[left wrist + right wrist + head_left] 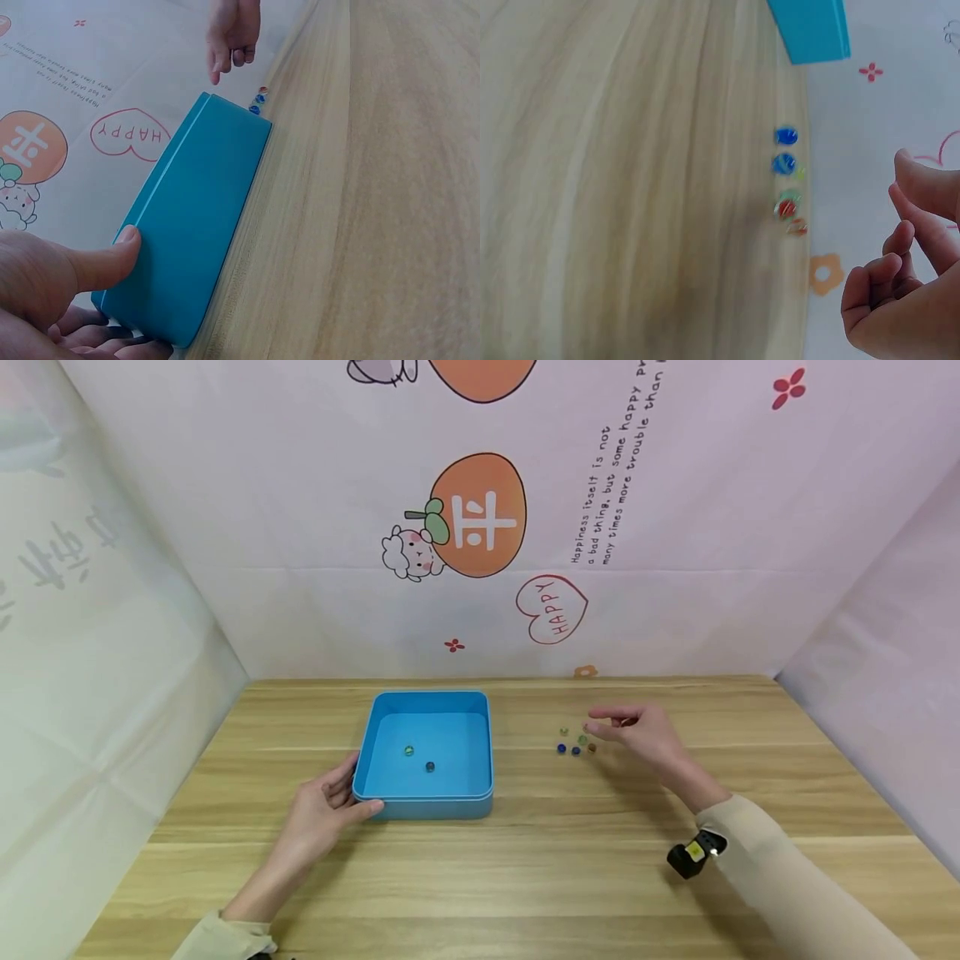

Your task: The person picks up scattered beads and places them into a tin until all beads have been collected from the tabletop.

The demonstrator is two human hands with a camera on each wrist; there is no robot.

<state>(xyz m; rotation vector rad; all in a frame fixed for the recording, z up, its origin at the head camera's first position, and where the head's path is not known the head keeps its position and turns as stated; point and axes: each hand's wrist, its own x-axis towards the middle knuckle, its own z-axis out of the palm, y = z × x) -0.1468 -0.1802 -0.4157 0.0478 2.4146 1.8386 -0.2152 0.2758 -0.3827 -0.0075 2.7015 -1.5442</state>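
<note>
A square blue box point(423, 810), with no lid on it, stands on the table left of centre. Inside it lie a greenish marble point(408, 751) and a dark marble point(430, 767). My left hand point(322, 814) grips the box at its near left corner, thumb point(109, 264) on the near wall and fingers round the left side. Over a loose group of marbles to the right is my right hand point(637, 732), thumb and index finger stretched out with nothing seen between them. The group has blue marbles point(784, 163), a red one point(787, 208), an orange one point(797, 226) and greenish ones.
The wood-grain table point(465, 885) ends at the back against a white printed sheet point(315, 527). Sheets also hang at the left point(112, 635) and right point(885, 677). A black wrist camera point(686, 858) sits at the right sleeve.
</note>
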